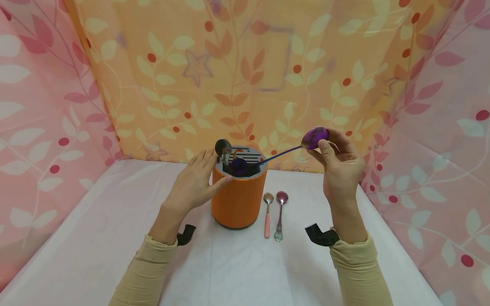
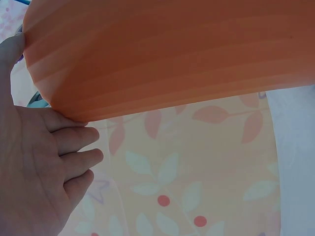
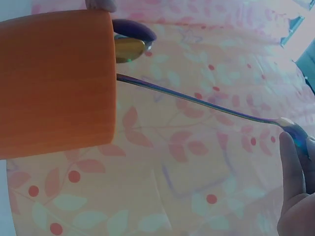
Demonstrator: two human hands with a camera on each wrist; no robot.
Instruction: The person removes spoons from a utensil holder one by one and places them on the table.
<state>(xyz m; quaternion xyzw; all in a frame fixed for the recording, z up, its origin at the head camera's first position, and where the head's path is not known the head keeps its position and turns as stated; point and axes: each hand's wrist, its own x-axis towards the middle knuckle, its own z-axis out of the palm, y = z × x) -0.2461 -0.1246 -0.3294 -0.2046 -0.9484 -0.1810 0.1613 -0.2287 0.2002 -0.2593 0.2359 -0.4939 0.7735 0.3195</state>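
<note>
My two hands are well apart in the head view: the left hand point(image 1: 193, 182) lies against the orange holder point(image 1: 237, 202) with fingers extended and thumb spread toward its front rim, while the right hand point(image 1: 342, 163) pinches the purple spoon point(image 1: 314, 138) by its bowl. Part of that bowl is behind my thumb, and the handle's far end is lost in the dark mouth of the holder. The spoon is glossy violet, its slim handle bluish, slanting from the right hand down to the holder's top, where a silver spoon point(image 1: 221, 147) and a dark purple bowl point(image 1: 239, 167) also show; the holder's inside is too dark for me to read. A pink-handled spoon point(image 1: 267, 221) and an ornate spoon point(image 1: 281, 212) lie beside it on the tabletop point(image 1: 229, 272). From the left wrist I see the holder cut off by the frame, the thumb and forefinger touching its rim, the other fingers loose. From the right wrist the spoon's handle shines in rainbow tones; its bowl, gripped at the frame's edge, is partly covered by fingers.
</note>
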